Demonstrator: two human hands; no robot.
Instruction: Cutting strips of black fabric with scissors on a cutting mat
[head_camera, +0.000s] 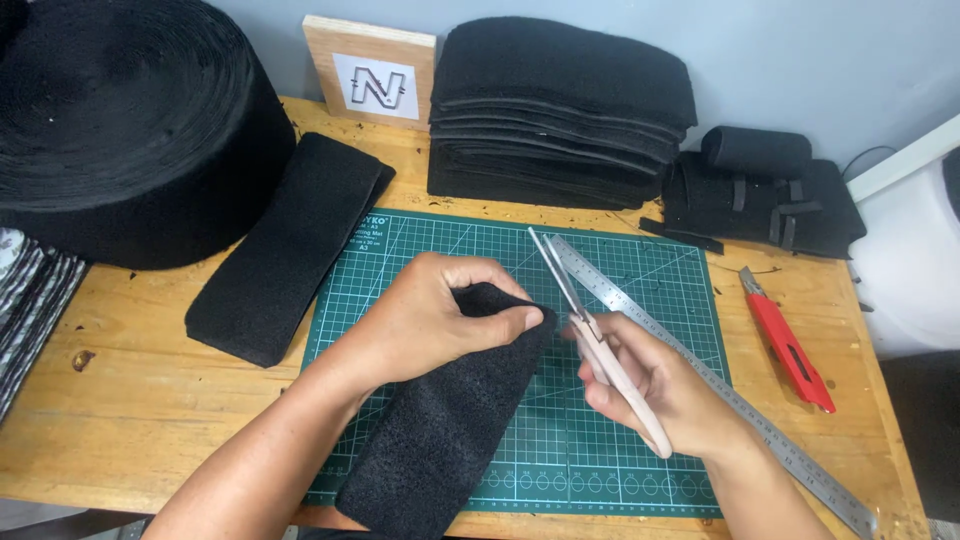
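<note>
Over mat (640, 290): felt strip (450, 420), scissors (590, 335)

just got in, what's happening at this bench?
A person is working over a green cutting mat on a wooden table. The left hand pinches the far end of a black felt strip, lifting it off the mat. The right hand holds pale-handled scissors, blades closed and pointing away, just right of the strip's held end. A steel ruler lies diagonally across the mat, a red utility knife to its right. A big felt roll and stacked black pieces sit behind.
</note>
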